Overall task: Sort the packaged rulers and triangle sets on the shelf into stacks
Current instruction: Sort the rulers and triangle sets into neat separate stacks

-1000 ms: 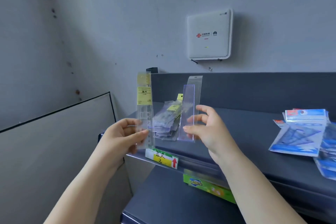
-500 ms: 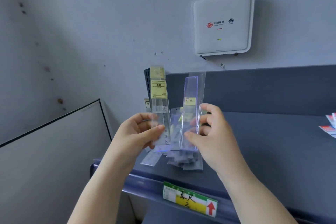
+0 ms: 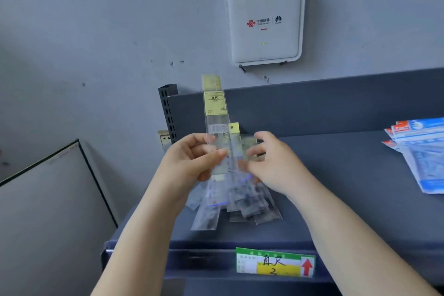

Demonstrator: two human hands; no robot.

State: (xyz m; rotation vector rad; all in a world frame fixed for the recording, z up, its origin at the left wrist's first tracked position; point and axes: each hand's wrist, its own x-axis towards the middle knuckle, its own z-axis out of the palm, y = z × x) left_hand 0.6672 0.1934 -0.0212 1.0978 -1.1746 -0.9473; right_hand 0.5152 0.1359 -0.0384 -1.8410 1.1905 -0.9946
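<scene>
You hold one packaged ruler (image 3: 219, 132) upright between your two hands, its long axis running from six o'clock up to twelve, the yellow label card at the top and the printed scale at the bottom. Your left hand (image 3: 192, 161) pinches its lower part, thumb in front and fingers curled behind. Your right hand (image 3: 274, 163) is just beside it at three o'clock, fingers bent toward the sleeve's right edge; it seems to grip a second clear sleeve there, but the plastic blurs into the pile behind, so you cannot be sure of that.

The loose pile of rulers (image 3: 235, 202) lies directly below your hands at six o'clock, on the dark grey shelf (image 3: 348, 211), fanned out with the long axes roughly toward you and away. So the held ruler stands nearly at a right angle to the shelf top; to stack it, you would likely tip it flat along the same line as the pile. Your left hand is the nearer one for that.

The ruler is clear plastic in a glossy transparent sleeve, thin, flexible and probably slippery.

The blue triangle set packs (image 3: 422, 151) lie well apart at three o'clock, overlapping one another.
</scene>
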